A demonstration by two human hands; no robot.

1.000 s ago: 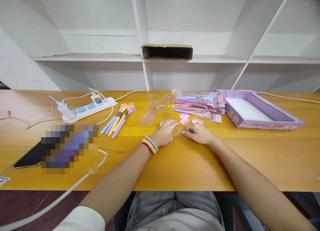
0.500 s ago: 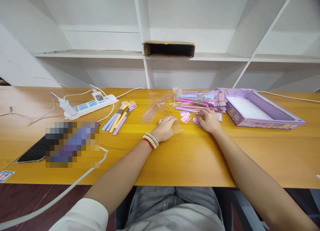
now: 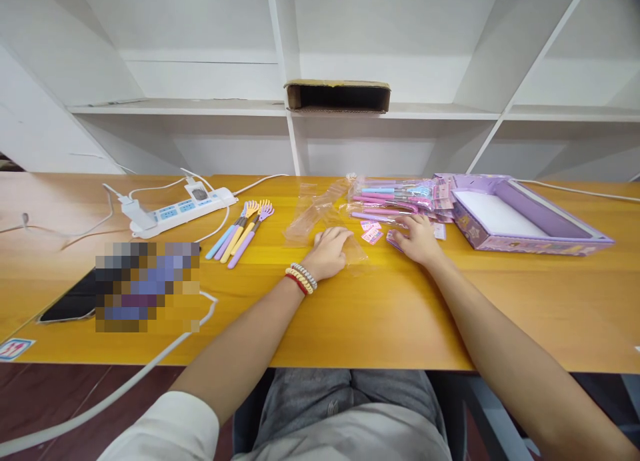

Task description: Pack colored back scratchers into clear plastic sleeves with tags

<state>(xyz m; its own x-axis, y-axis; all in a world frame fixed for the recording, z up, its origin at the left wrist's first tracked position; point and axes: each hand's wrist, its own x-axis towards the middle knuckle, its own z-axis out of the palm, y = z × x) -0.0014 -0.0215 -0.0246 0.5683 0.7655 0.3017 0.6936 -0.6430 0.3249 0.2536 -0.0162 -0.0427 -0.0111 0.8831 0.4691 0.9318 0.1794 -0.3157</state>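
My left hand (image 3: 327, 253) rests palm down on the table over clear plastic wrappers (image 3: 306, 222), its fingers loosely bent and seemingly around nothing. My right hand (image 3: 419, 240) lies with fingers apart at the near edge of a heap of bagged back scratchers (image 3: 390, 193) in pink, blue and purple. Its thumb touches a small purple card (image 3: 394, 240); the fingertips are by a purple handle (image 3: 373, 216) in its bag. Between my hands are small pink cards (image 3: 371, 232). Several unwrapped back scratchers (image 3: 243, 233) with hand-shaped heads lie to the left.
A shallow purple box (image 3: 540, 245) stands right of the heap. At the left are a white power strip (image 3: 183, 211) with cables and a dark phone-like slab (image 3: 67, 301) beside a blurred patch. White shelves (image 3: 200, 108) rise behind, holding a cardboard box (image 3: 337, 84).
My hands stay nearly in place; the right fingers have shifted very slightly at the heap's edge. The whole view has moved a little.
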